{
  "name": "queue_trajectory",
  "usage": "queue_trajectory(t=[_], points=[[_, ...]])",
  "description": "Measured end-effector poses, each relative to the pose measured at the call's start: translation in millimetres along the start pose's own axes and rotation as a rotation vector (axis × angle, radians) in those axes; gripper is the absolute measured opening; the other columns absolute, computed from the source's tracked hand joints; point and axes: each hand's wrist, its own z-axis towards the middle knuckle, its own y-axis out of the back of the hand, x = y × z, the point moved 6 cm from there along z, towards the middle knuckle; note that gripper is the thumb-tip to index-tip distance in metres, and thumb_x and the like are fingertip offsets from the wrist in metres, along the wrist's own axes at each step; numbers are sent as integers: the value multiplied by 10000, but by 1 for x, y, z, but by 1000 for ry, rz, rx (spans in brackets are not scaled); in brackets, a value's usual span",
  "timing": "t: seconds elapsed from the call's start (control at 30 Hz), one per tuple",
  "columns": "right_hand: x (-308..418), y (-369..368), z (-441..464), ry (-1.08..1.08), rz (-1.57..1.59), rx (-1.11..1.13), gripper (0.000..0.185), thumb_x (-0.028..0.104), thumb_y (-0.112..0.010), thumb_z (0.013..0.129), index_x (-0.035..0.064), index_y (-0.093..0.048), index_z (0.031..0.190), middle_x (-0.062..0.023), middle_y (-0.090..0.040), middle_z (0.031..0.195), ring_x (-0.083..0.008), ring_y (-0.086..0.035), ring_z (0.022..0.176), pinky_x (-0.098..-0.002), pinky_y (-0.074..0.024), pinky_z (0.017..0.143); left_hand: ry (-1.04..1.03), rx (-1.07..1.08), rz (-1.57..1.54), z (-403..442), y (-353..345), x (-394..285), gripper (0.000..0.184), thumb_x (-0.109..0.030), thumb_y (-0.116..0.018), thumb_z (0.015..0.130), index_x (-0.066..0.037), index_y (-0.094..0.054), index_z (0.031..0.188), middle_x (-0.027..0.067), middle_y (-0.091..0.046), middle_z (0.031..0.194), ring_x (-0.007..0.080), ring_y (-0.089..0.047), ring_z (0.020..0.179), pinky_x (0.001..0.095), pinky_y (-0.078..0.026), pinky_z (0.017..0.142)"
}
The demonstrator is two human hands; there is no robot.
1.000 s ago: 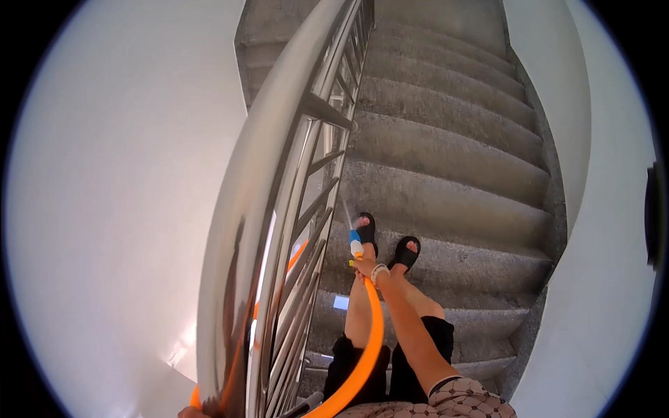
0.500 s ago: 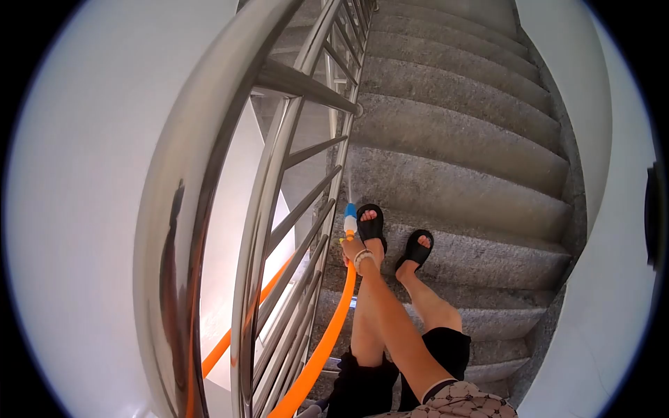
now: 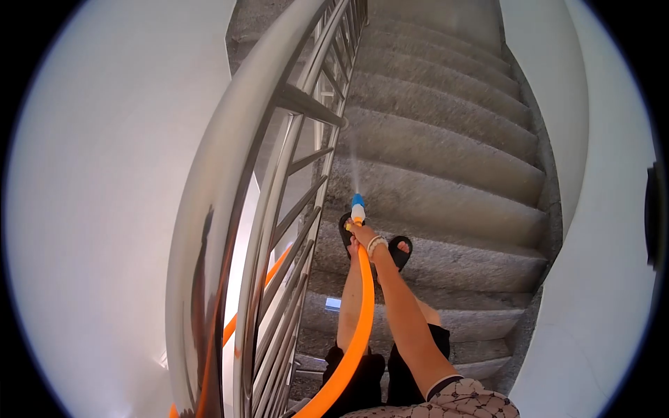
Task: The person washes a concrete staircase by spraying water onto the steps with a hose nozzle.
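My right hand (image 3: 359, 234), with a light bracelet at the wrist, is wrapped around a hose nozzle (image 3: 358, 207). The nozzle has a blue tip, a white collar and an orange rear part. A thin spray of water (image 3: 353, 157) leaves the tip toward the stone steps (image 3: 439, 182) in front of me. From the nozzle, an orange hose (image 3: 364, 313) curves down past my legs to the bottom edge of the view. My left hand is out of view.
A shiny metal handrail (image 3: 209, 202) with bars runs along the left. More orange hose (image 3: 279, 266) shows behind the bars. My feet in black sandals (image 3: 398, 252) stand on a step. A pale wall (image 3: 606, 279) borders the stairs on the right.
My right hand and the nozzle have moved slightly right and up, now beyond and between my feet. The view has shifted a little, and the spray shows more clearly.
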Motion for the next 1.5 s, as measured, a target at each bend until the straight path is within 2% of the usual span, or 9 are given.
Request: queue_trajectory(t=[0.07, 0.17, 0.37, 0.43, 0.63, 0.8, 0.97, 1.23, 1.5], points=[[4, -1, -12, -35, 69, 4, 247, 267, -474, 795, 50, -447, 679, -21, -438, 505, -102, -408, 361, -239, -349, 363, 3, -12, -10, 0, 2, -1, 234, -218, -400, 748, -50, -354, 592, 86, -345, 573, 192, -349, 496, 304, -333, 440], [15, -4, -21, 103, -59, 18, 238, 258, -471, 790, 51, -457, 673, -17, -436, 491, -102, -409, 352, -232, -348, 365, 7, -22, -17, -3, 6, -2, 239, -222, -392, 750, -50, -350, 589, 88, -345, 574, 189, -351, 492, 300, -335, 437], [16, -11, -43, 19, -67, 53, 232, 253, -470, 779, 57, -460, 656, -16, -437, 494, -103, -410, 353, -226, -347, 377, 8, -24, -30, 1, 8, -8, 250, -230, -377, 754, -49, -341, 584, 92, -346, 576, 184, -355, 484, 294, -339, 430], [18, -14, -52, 10, -74, 71, 247, 235, -443, 823, 65, -408, 649, -6, -379, 452, -98, -357, 344, -230, -333, 349, 15, -23, -18, 0, 9, -6, 269, -250, -354, 750, -48, -338, 574, 98, -347, 577, 186, -359, 488, 293, -343, 439], [18, -9, -60, -19, 41, 43, 241, 235, -460, 820, 72, -389, 658, 14, -341, 441, -81, -328, 344, -210, -307, 335, 62, -55, -44, -2, 9, -2, 289, -279, -353, 744, -53, -346, 565, 99, -349, 573, 180, -349, 496, 290, -344, 469], [24, -4, -64, 22, 37, 25, 257, 259, -467, 819, 64, -410, 663, -1, -372, 443, -84, -347, 340, -217, -311, 335, -11, 8, 24, 2, 10, -5, 318, -316, -381, 737, -63, -340, 548, 93, -340, 561, 185, -339, 498, 297, -312, 471], [30, 0, -61, 96, -66, 16, 248, 259, -465, 815, 48, -444, 687, -15, -406, 454, -93, -382, 348, -226, -331, 336, 48, -20, -6, -1, 13, -3, 347, -336, -406, 729, -64, -328, 529, 83, -322, 559, 188, -331, 495, 294, -291, 467], [29, -8, -74, 26, 252, -17, 187, 200, -464, 803, 48, -424, 701, -5, -393, 499, -76, -351, 360, -209, -335, 340, 81, -23, -61, -2, 11, -2, 290, -296, -390, 717, -53, -351, 564, 102, -339, 573, 193, -356, 485, 293, -327, 463], [27, -22, -79, 62, 320, 95, 177, 174, -465, 792, 78, -377, 673, 1, -371, 494, -68, -333, 354, -207, -322, 329, -12, -56, -54, -4, 17, 0, 283, -273, -360, 729, -31, -366, 582, 117, -357, 568, 204, -374, 480, 306, -369, 466]])
